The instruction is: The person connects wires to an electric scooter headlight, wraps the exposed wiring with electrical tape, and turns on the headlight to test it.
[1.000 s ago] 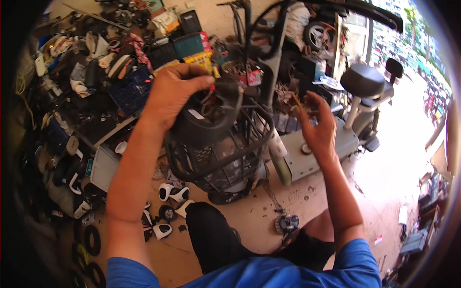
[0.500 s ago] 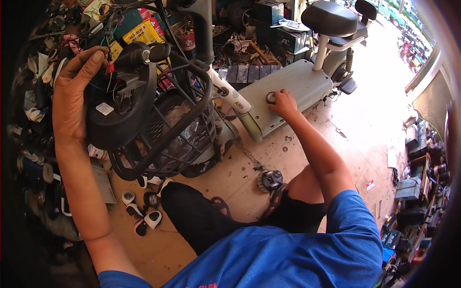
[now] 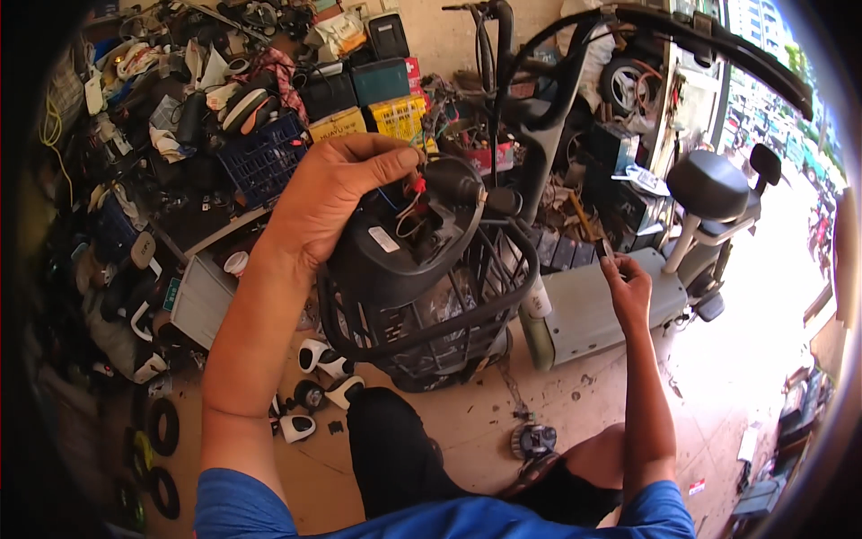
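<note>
Black plastic housing [image 3: 404,260], with red and blue wires exposed, is clasped from above by the left hand [image 3: 337,193] over a black wire basket [image 3: 431,323]. A small dark part [image 3: 600,247] is pinched in the right hand [image 3: 628,287], above the grey platform [image 3: 593,310].

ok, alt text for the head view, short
A left hand grips a black scooter head unit with exposed wires above a black wire basket, while the right hand pinches a small dark part. Cluttered repair-shop floor around.
</note>
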A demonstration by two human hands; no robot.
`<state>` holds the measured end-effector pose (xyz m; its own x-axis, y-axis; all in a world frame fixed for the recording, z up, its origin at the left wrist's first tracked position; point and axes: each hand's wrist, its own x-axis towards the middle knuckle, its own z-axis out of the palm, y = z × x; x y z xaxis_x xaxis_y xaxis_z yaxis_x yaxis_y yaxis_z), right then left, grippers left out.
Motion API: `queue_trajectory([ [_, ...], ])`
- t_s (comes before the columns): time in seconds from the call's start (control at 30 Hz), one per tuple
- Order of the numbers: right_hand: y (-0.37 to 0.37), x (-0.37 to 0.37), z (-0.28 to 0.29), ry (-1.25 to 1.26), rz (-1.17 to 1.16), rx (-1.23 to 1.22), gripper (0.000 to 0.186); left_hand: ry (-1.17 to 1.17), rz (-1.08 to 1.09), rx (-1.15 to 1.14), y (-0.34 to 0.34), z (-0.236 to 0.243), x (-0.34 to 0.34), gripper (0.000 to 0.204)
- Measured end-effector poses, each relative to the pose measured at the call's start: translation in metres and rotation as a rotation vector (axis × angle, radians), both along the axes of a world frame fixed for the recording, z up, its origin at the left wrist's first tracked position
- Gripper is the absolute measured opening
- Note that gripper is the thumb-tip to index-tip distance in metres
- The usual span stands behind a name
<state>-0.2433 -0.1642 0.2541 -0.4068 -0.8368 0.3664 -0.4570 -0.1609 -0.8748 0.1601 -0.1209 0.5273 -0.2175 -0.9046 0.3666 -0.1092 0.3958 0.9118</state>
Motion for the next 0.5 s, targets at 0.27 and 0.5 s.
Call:
queue_trajectory([
  [0.27, 0.083, 0.108, 0.179, -0.138, 0.755, -0.593, 0.019, 0.055, -0.067, 0.051, -0.005, 0.001, 0.008, 0.025],
  [0.5, 0.075, 0.151, 0.228, 0.238, 0.707, -0.614, 0.023, 0.096, -0.105, 0.083, -0.005, 0.003, 0.003, 0.023],
])
